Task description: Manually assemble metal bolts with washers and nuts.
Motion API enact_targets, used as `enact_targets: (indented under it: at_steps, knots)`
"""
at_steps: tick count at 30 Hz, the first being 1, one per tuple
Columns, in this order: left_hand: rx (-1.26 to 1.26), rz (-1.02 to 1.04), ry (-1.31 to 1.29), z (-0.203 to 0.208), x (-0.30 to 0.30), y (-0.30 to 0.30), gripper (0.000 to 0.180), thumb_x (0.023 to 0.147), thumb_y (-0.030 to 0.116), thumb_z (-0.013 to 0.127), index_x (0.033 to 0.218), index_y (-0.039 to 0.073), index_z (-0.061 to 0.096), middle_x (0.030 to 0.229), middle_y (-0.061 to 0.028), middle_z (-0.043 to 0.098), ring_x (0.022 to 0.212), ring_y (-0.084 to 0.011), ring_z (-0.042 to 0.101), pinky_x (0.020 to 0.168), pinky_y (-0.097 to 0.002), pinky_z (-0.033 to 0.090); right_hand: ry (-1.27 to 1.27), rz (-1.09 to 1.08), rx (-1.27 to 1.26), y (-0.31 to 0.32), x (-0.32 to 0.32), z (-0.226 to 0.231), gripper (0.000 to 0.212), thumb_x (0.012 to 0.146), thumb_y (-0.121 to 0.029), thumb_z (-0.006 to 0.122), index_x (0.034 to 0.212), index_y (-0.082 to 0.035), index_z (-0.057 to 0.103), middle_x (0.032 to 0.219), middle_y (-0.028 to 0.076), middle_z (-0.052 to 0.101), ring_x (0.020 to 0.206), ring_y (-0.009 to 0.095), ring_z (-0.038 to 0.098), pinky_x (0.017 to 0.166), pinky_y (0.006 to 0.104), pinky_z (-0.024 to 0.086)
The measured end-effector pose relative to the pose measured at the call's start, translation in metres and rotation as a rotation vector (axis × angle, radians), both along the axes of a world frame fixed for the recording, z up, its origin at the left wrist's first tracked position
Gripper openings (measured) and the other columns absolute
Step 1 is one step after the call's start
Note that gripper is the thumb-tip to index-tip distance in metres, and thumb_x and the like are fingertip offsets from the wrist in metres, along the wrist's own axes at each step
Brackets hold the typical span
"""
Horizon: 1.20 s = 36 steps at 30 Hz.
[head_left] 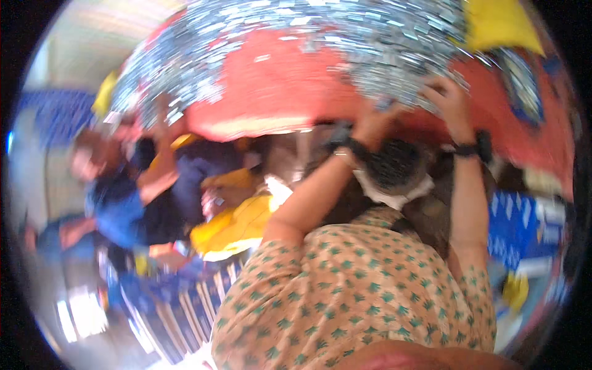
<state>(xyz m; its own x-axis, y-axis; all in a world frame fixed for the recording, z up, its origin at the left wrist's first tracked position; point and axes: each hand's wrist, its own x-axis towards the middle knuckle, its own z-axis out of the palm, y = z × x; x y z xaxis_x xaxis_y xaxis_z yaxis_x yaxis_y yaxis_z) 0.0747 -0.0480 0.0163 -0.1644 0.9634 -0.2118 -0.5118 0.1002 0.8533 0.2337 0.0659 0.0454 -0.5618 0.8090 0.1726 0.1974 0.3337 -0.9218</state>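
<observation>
- Shiny silver pile of small flat pieces (394, 58), head view: spread in a wide arc over the far part of a red cloth-like table cover (265, 80), bare red in the middle. Blur's heavy, so I can't tell the exact shape of each pc.
- L hand (375, 123): at the near edge of the pile, a small bluish spot by the fingertips. Can't tell from my end how far it's closed or if it grips anything.
- R hand (449, 105): just right of L hand, at the pile's near edge, fingers bent & spread apart; can't tell if a pc is between them.
- Dark wristband (467, 150) on R wrist.
- Dark rounded thing w/ whitish rim (394, 166) below L hand; can't ID.
- R side: bright yellow cloth-like sheet (502, 24), blue-rimmed oval thing (520, 86), blue-and-white box (518, 228).
- L side: co-worker in blue (120, 213), an arm at the pile; yellow cloth (237, 225) nearby.
</observation>
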Motion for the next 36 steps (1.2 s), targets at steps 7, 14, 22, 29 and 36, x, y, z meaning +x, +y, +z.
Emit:
enact_targets:
  at_steps: [7, 14, 22, 29, 36]
  knots:
    - [0.16, 0.032, 0.027, -0.001, 0.011, -0.015, 0.017, 0.083, 0.012, 0.067, 0.098, 0.006, 0.061, 0.082, 0.0011, 0.061, 0.071, -0.006, 0.055, 0.06, -0.0228, 0.048, 0.027, 0.074, 0.07, -0.005, 0.001, -0.018, 0.016, 0.081, 0.001, 0.061, 0.097, -0.001, 0.062, 0.097, 0.003, 0.062, 0.09, 0.012, 0.056, 0.081, 0.0258, 0.044]
    - [0.343, 0.056, 0.447, 0.0, -0.001, -0.035, 0.017, 0.08, 0.008, 0.068, 0.095, 0.003, 0.061, 0.081, -0.0006, 0.062, 0.071, -0.0079, 0.056, 0.063, -0.0246, 0.049, 0.03, 0.249, -0.049, -0.031, -0.003, 0.006, 0.014, 0.08, 0.004, 0.057, 0.092, -0.002, 0.056, 0.093, 0.002, 0.058, 0.085, 0.01, 0.053, 0.08, 0.024, 0.042]
    - [0.392, 0.117, 0.711, 0.013, -0.009, -0.051, 0.019, 0.076, 0.005, 0.069, 0.094, 0.001, 0.063, 0.083, -0.0051, 0.066, 0.081, -0.0108, 0.06, 0.072, -0.0287, 0.049, 0.01, 0.335, -0.066, -0.03, -0.012, -0.002, 0.007, 0.079, -0.001, 0.057, 0.084, -0.003, 0.052, 0.078, 0.0, 0.053, 0.073, 0.008, 0.048, 0.068, 0.0232, 0.041]
    - [0.404, 0.053, 0.626, -0.001, -0.015, -0.05, 0.023, 0.077, 0.009, 0.07, 0.097, 0.001, 0.062, 0.09, -0.004, 0.065, 0.082, -0.0113, 0.06, 0.073, -0.028, 0.05, -0.113, 0.404, -0.063, -0.026, -0.009, -0.003, 0.008, 0.08, -0.003, 0.057, 0.086, -0.003, 0.052, 0.079, 0.001, 0.053, 0.075, 0.008, 0.048, 0.068, 0.0228, 0.04]
    - [0.354, 0.006, 0.474, 0.004, -0.014, -0.052, 0.027, 0.08, 0.007, 0.068, 0.104, 0.002, 0.059, 0.093, -0.0038, 0.064, 0.087, -0.0119, 0.06, 0.074, -0.0275, 0.051, -0.023, 0.352, -0.112, -0.046, -0.016, 0.016, 0.006, 0.085, -0.006, 0.052, 0.089, -0.002, 0.053, 0.081, 0.002, 0.052, 0.078, 0.009, 0.048, 0.071, 0.0245, 0.04]
